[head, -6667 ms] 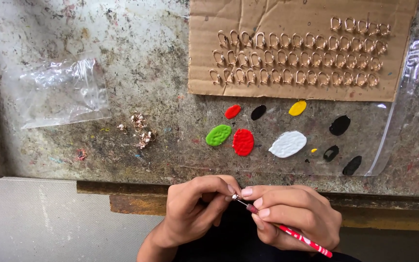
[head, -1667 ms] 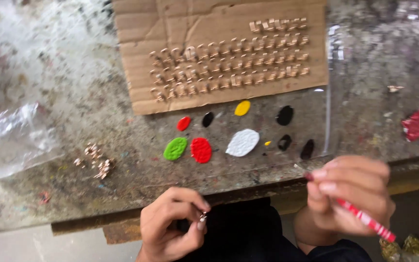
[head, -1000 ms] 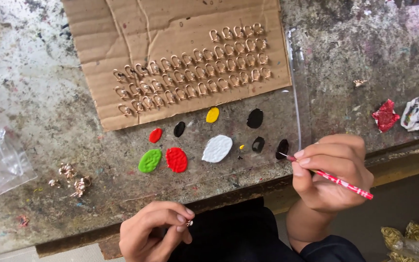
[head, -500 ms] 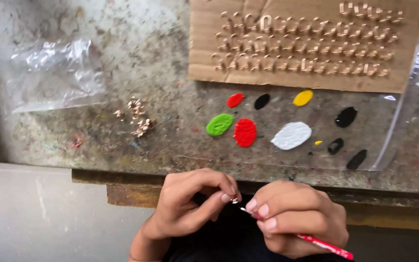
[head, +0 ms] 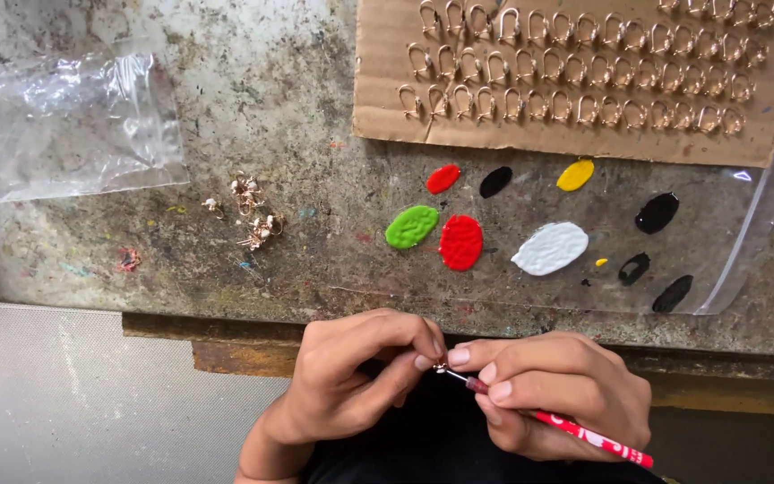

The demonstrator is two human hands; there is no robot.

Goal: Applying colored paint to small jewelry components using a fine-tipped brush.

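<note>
My left hand [head: 351,376] pinches a tiny gold-coloured metal piece [head: 440,366] between thumb and fingertips, just below the bench's front edge. My right hand [head: 557,394] grips a thin red paintbrush [head: 584,433], its fine tip touching the metal piece. Both hands meet in front of my dark lap. On the bench above lie paint blobs on a clear plastic sheet [head: 745,260]: green [head: 411,226], red [head: 460,242], white [head: 550,248], yellow [head: 575,175] and several black ones.
A brown cardboard sheet [head: 387,108] at the back holds rows of gold hooks. A small heap of loose gold pieces [head: 253,211] lies left of the paints. A crumpled clear plastic bag [head: 82,125] sits far left. The worn bench [head: 262,72] is paint-spattered.
My right hand reached out to the paints on the bench, then came back to my left hand. Brush tip and metal piece now touch again; the view swung back left.
</note>
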